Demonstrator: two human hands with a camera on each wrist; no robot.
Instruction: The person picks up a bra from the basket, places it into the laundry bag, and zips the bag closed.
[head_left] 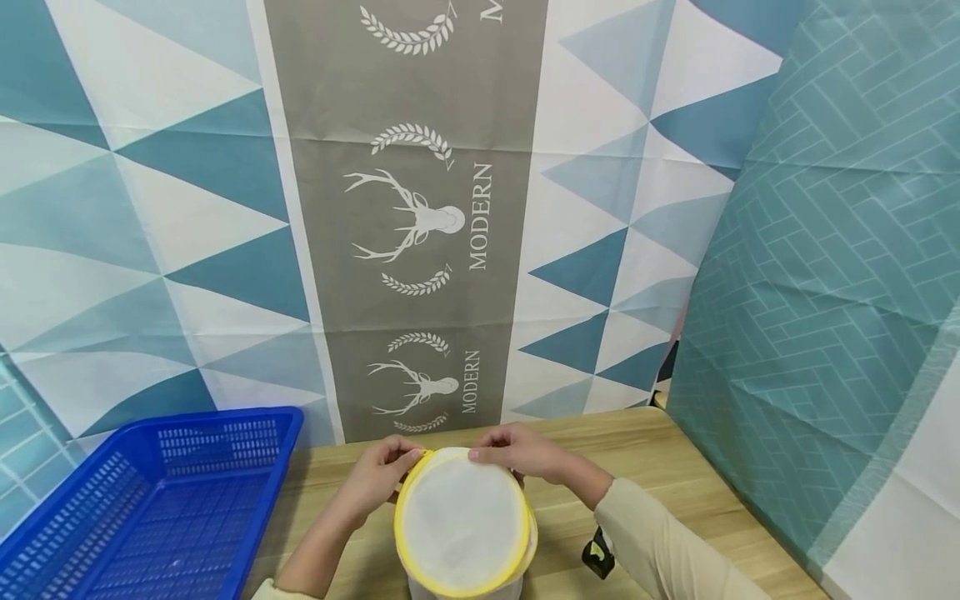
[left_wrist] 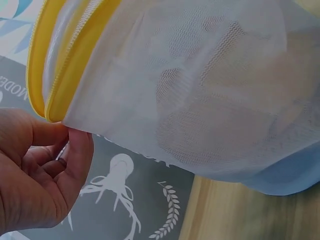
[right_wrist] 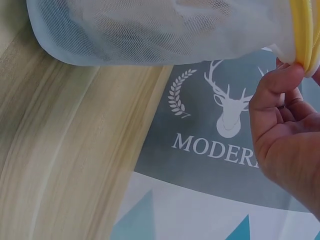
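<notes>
A white mesh laundry bag (head_left: pixel 463 525) with yellow zipper trim stands upright on the table, its round lid facing up. Its mesh side (left_wrist: pixel 200 90) shows something pale and folded inside, too blurred to name. At the bag's far left edge, my left hand (head_left: pixel 377 477) pinches the yellow rim between thumb and fingers. On the far right of that rim my right hand (head_left: pixel 521 452) pinches the edge too. From the right wrist view, the thumb and index finger press the yellow trim (right_wrist: pixel 301 35) together. The lid appears to lie over the opening, with a gap along its right side.
A blue plastic basket (head_left: pixel 288 442) with perforated sides stands on the left. A small black item (head_left: pixel 597 557) with a yellow-green mark lies on the wooden table (head_left: pixel 630 450) beside the right sleeve. Patterned cloth (head_left: pixel 420 300) hangs behind the table, with teal cloth (head_left: pixel 832 275) at right.
</notes>
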